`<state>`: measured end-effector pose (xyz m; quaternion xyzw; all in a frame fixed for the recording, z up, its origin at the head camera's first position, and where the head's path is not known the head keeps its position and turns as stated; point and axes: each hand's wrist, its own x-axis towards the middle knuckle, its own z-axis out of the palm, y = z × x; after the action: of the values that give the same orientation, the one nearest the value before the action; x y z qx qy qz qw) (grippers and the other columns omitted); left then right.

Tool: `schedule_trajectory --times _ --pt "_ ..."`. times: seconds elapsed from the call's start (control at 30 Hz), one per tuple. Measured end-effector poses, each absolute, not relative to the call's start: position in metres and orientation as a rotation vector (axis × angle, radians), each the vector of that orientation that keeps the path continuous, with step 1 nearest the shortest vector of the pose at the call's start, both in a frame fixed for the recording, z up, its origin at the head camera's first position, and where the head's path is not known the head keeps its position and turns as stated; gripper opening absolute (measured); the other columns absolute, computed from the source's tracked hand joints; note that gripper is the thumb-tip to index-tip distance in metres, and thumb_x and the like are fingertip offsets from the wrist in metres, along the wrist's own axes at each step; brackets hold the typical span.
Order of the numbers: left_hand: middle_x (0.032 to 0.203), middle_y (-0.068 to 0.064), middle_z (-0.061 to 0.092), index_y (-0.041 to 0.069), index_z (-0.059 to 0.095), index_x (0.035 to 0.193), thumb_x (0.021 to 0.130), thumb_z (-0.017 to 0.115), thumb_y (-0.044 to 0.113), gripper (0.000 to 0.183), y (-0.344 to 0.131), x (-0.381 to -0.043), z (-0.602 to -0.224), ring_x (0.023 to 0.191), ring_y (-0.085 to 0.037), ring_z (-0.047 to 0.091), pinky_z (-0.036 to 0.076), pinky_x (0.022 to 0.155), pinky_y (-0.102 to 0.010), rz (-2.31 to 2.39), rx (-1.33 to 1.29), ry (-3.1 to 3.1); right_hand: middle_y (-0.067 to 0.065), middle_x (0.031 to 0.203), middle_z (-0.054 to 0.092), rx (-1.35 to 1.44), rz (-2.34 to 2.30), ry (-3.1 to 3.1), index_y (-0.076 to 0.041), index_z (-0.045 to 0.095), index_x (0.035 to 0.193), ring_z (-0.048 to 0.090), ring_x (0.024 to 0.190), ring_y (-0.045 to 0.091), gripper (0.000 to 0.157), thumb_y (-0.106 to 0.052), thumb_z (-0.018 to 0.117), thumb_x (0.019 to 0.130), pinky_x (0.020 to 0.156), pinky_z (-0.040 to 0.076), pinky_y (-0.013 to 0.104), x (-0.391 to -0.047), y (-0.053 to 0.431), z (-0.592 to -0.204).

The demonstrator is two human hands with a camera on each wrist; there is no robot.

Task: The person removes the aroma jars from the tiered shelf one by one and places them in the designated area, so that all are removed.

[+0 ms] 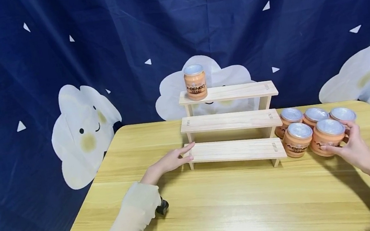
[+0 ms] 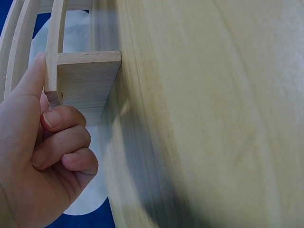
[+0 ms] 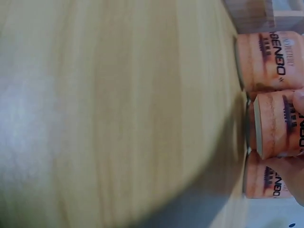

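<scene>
A three-tier wooden display stand (image 1: 229, 121) stands near the table's back edge. My left hand (image 1: 170, 162) pinches the left end of its lowest board (image 2: 53, 88), thumb on the upper face and curled fingers at the underside. On the right, my right hand (image 1: 357, 149) grips an orange jar (image 1: 323, 142) with a pale lid, thumb at the front and fingers round its right side. In the right wrist view this jar (image 3: 273, 126) has its base a little higher than its neighbours' bases. One matching jar (image 1: 196, 83) stands upright on the left of the top board.
Several more orange jars are grouped close to the held one: one at its left (image 1: 297, 141), others behind, including a jar (image 1: 343, 113) beside my right fingers. The group stands by the stand's right end. A dark blue curtain (image 1: 124, 29) with cloud prints hangs behind the wooden table (image 1: 218, 205).
</scene>
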<state>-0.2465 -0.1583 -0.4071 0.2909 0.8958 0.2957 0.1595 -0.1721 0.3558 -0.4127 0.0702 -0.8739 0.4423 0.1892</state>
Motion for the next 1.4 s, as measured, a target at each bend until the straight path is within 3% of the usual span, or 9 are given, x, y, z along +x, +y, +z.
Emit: schedule_trajectory --times 0.17,0.33,0.67,0.73,0.9,0.97,1.17,1.27,1.4 --pt "0.147 -0.005 0.028 0.018 0.025 0.146 0.095 0.047 0.035 0.057 -0.157 -0.246 -0.405 0.120 -0.028 0.045 0.035 0.098 -0.043 0.849 0.827 2.557 -0.014 0.117 0.025 0.230 1.248 -2.442 0.001 0.014 0.138 0.033 0.093 -0.010 0.091 0.014 0.071 0.068 0.073 0.030 0.001 -0.173 0.358 -0.419" --pt "0.147 -0.005 0.027 0.018 0.025 0.146 0.095 0.046 0.035 0.057 -0.157 -0.247 -0.406 0.119 -0.026 0.046 0.036 0.098 -0.042 0.854 0.826 2.550 -0.010 0.119 0.024 0.217 1.277 -2.459 -0.004 0.011 0.139 0.031 0.095 -0.011 0.093 0.012 0.071 0.069 0.074 0.030 0.001 -0.172 0.358 -0.425" --pt "0.147 -0.005 0.028 0.017 0.025 0.145 0.095 0.047 0.035 0.058 -0.157 -0.247 -0.407 0.116 -0.028 0.048 0.036 0.097 -0.043 0.858 0.835 2.560 -0.017 0.113 0.024 0.253 1.307 -2.446 -0.007 0.010 0.136 0.032 0.096 -0.012 0.090 0.013 0.069 0.071 0.076 0.029 0.001 -0.174 0.359 -0.429" --pt "0.147 -0.006 0.029 0.017 0.026 0.145 0.095 0.047 0.036 0.058 -0.157 -0.247 -0.407 0.113 -0.028 0.051 0.037 0.096 -0.043 0.853 0.839 2.572 -0.014 0.112 0.026 0.251 1.308 -2.455 -0.010 0.011 0.134 0.032 0.096 -0.012 0.089 0.013 0.069 0.070 0.076 0.028 0.001 -0.174 0.359 -0.429" --pt "0.146 -0.007 0.031 0.017 0.027 0.145 0.095 0.047 0.037 0.058 -0.158 -0.247 -0.408 0.108 -0.028 0.054 0.039 0.095 -0.043 0.847 0.837 2.581 0.014 0.111 0.032 0.242 1.275 -2.474 -0.007 0.012 0.133 0.030 0.094 -0.014 0.088 0.013 0.070 0.069 0.075 0.028 0.000 -0.175 0.359 -0.430" --pt "0.146 -0.006 0.031 0.019 0.027 0.145 0.095 0.047 0.038 0.058 -0.158 -0.247 -0.408 0.110 -0.028 0.052 0.038 0.095 -0.043 0.844 0.826 2.579 0.018 0.112 0.031 0.254 1.276 -2.469 -0.006 0.011 0.134 0.030 0.095 -0.015 0.090 0.014 0.069 0.069 0.075 0.029 0.000 -0.175 0.359 -0.430" --pt "0.147 -0.004 0.030 0.020 0.026 0.145 0.095 0.046 0.039 0.058 -0.158 -0.247 -0.410 0.113 -0.028 0.050 0.037 0.096 -0.043 0.848 0.815 2.569 -0.015 0.112 0.029 0.343 1.346 -2.439 -0.011 0.010 0.137 0.036 0.096 -0.014 0.094 0.021 0.065 0.068 0.074 0.036 0.001 -0.171 0.363 -0.432" --pt "0.147 -0.004 0.029 0.020 0.026 0.145 0.095 0.047 0.038 0.058 -0.159 -0.248 -0.410 0.117 -0.029 0.047 0.036 0.097 -0.044 0.856 0.815 2.562 -0.017 0.113 0.030 0.388 1.383 -2.402 -0.012 0.014 0.135 0.039 0.095 -0.012 0.091 0.024 0.063 0.068 0.076 0.037 0.001 -0.166 0.368 -0.429" --pt "0.147 -0.005 0.029 0.019 0.026 0.145 0.095 0.047 0.037 0.058 -0.159 -0.249 -0.411 0.119 -0.031 0.046 0.035 0.098 -0.044 0.858 0.819 2.563 -0.016 0.110 0.043 0.437 1.534 -2.295 -0.019 0.021 0.129 0.046 0.095 -0.011 0.082 0.025 0.058 0.071 0.076 0.038 0.002 -0.161 0.377 -0.420"
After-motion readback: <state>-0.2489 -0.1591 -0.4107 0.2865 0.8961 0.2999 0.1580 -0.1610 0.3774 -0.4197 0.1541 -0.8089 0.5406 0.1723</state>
